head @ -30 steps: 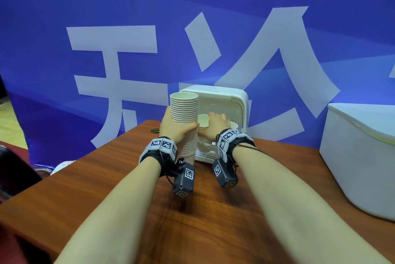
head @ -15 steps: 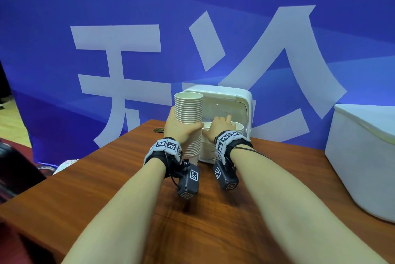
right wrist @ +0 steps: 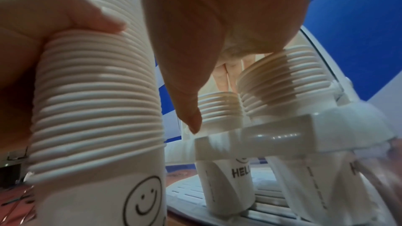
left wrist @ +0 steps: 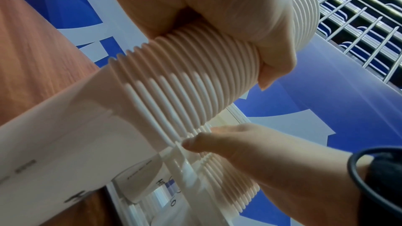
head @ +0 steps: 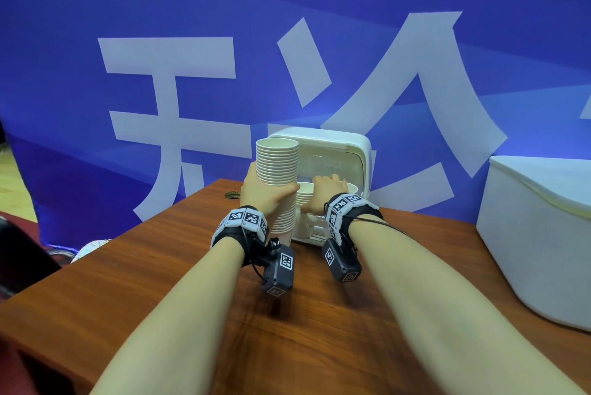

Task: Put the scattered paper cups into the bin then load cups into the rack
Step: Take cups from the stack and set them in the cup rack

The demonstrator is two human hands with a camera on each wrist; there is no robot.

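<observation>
My left hand [head: 265, 193] grips a tall stack of white paper cups [head: 277, 164] upright, just left of the white rack [head: 335, 151] at the table's far edge. In the left wrist view its fingers [left wrist: 217, 6] wrap the ribbed stack [left wrist: 195, 75]. My right hand [head: 326, 191] reaches into the rack over a shorter cup stack [head: 303, 194]. In the right wrist view its thumb [right wrist: 191, 118] points down in front of that stack [right wrist: 219, 107] and its fingers lie behind. A second stack [right wrist: 282, 82] sits beside it in the rack's holder [right wrist: 261, 137].
A large white bin [head: 537, 234] stands on the brown wooden table [head: 160, 282] at the right. A blue banner with white characters [head: 192, 74] hangs right behind the rack. The table's left edge drops off near a patterned object [head: 92, 246].
My right hand has lowered its cup into the rack onto the shorter stack. My left hand with the tall stack has stayed beside the rack.
</observation>
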